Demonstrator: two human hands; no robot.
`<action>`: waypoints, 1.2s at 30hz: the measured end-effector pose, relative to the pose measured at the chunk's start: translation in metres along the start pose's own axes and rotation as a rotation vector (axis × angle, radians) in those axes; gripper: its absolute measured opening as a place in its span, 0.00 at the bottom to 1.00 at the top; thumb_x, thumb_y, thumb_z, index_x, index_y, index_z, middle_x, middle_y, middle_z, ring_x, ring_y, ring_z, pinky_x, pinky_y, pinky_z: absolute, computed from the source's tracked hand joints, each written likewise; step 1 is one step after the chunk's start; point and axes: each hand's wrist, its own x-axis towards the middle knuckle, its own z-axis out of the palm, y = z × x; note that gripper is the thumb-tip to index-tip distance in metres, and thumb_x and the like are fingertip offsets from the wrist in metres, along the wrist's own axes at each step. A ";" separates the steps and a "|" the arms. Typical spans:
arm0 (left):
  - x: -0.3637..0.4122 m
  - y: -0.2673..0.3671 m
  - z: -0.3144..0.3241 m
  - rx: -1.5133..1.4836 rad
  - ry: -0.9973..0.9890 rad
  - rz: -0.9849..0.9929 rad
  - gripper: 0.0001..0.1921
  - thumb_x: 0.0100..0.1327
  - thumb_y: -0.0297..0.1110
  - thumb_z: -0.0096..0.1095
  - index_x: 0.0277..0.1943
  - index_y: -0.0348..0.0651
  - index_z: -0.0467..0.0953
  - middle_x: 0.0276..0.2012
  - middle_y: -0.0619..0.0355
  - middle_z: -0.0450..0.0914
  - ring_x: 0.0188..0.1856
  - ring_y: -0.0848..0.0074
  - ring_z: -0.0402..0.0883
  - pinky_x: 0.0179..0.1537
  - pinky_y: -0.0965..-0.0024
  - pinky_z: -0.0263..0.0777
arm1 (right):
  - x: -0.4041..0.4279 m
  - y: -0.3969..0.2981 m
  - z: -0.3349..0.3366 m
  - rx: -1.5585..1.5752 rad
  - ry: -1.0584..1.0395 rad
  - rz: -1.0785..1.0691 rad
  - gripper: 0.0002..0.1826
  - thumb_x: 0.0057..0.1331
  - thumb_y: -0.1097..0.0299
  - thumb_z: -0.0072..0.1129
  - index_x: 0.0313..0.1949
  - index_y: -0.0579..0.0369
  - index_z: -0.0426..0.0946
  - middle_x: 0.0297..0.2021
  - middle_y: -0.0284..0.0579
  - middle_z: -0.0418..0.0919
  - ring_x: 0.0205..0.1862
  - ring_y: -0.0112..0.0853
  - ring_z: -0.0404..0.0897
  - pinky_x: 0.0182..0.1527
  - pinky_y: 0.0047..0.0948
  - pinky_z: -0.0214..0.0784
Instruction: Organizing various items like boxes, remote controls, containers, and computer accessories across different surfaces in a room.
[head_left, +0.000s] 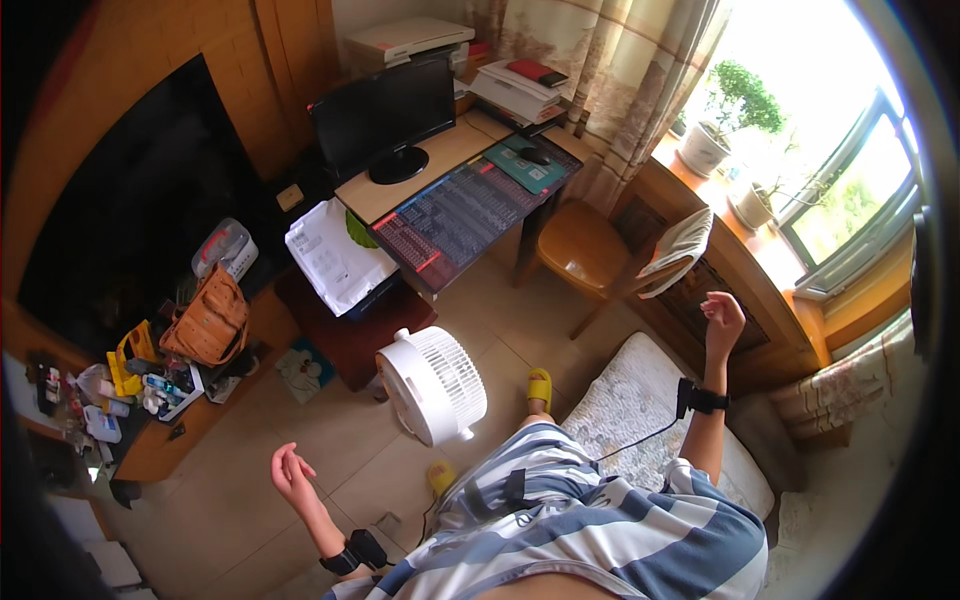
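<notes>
My left hand (291, 474) is raised over the tiled floor at the lower left, its fingers loosely curled and holding nothing. On the right, my right hand (724, 321) is lifted beside the wooden chair, half curled and empty. Both forearms wear black straps with small devices and cables. Between my hands, nearer the left one, stands a white electric fan (431, 386); neither hand touches it. Its base is hidden from view.
Ahead is a desk with a monitor (386, 112), a printed desk mat (465, 210) and a mouse (535, 155). A wooden chair (585, 244) and a padded seat (637, 397) are at the right. An orange handbag (210, 319) lies among clutter on the left cabinet. Potted plants line the windowsill.
</notes>
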 end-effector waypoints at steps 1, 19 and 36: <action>-0.006 0.003 0.009 0.010 0.043 0.004 0.08 0.66 0.28 0.46 0.41 0.37 0.73 0.21 0.64 0.67 0.21 0.87 0.62 0.20 0.84 0.57 | 0.011 0.005 0.015 0.063 -0.037 0.036 0.13 0.59 0.84 0.40 0.31 0.60 0.76 0.21 0.36 0.76 0.25 0.19 0.74 0.28 0.15 0.64; -0.032 0.080 0.375 -0.130 -0.180 -0.182 0.09 0.65 0.30 0.50 0.44 0.38 0.73 0.22 0.67 0.65 0.22 0.86 0.63 0.24 0.82 0.59 | 0.193 0.268 0.098 0.244 -0.523 0.217 0.11 0.62 0.84 0.41 0.35 0.62 0.76 0.23 0.35 0.76 0.26 0.19 0.74 0.29 0.15 0.64; 0.086 -0.086 0.485 0.405 -0.155 -0.318 0.11 0.59 0.29 0.54 0.45 0.43 0.71 0.32 0.59 0.75 0.29 0.79 0.76 0.24 0.74 0.73 | 0.251 0.307 0.117 0.197 -0.404 0.252 0.13 0.60 0.86 0.40 0.35 0.61 0.77 0.24 0.39 0.77 0.27 0.21 0.76 0.30 0.16 0.66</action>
